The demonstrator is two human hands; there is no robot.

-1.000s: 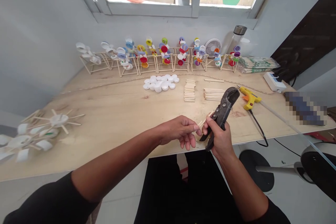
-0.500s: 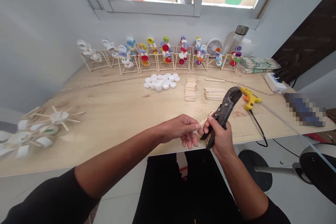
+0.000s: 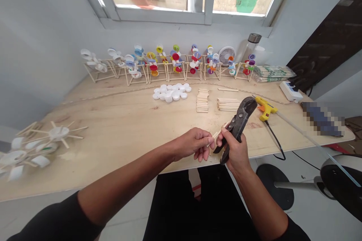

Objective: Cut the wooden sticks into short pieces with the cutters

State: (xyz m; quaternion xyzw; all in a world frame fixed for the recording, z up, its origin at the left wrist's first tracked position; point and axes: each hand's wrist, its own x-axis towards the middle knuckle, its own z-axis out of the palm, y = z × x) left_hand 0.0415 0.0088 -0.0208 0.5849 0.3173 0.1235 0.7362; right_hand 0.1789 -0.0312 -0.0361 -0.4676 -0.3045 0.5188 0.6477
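The left hand (image 3: 197, 144) had its thumb and forefinger closed in a pinch on a few thin wooden sticks (image 3: 215, 134), its other fingers loosely curled beneath. The sticks slanted across the small gap between the hands, up to the right hand's thumb and fingertips; how firmly that side gripped them could not be told. The right hand (image 3: 236, 153) was wrapped round a black cutter (image 3: 240, 118), its curved, riveted head pointing up and away, its handle ends a little apart below the palm. Both hands were above the near edge of the pale, smooth-grained wooden table (image 3: 127, 128). Just beyond them lay two neat stacks of short, straight sticks, the left stack (image 3: 202, 101) narrower than the right stack (image 3: 227, 104), with round white plastic caps (image 3: 169, 98) clustered to the left. A yellow glue gun (image 3: 265, 109) lay right of the cutter, its black cord curving over the edge. Far left rested a spoked stick wheel (image 3: 59, 133) with a white round hub. Along the wall stood angular stick frames (image 3: 154, 67) carrying glossy, many-coloured caps, and right of them, long sticks (image 3: 274, 73) in crinkled clear plastic.
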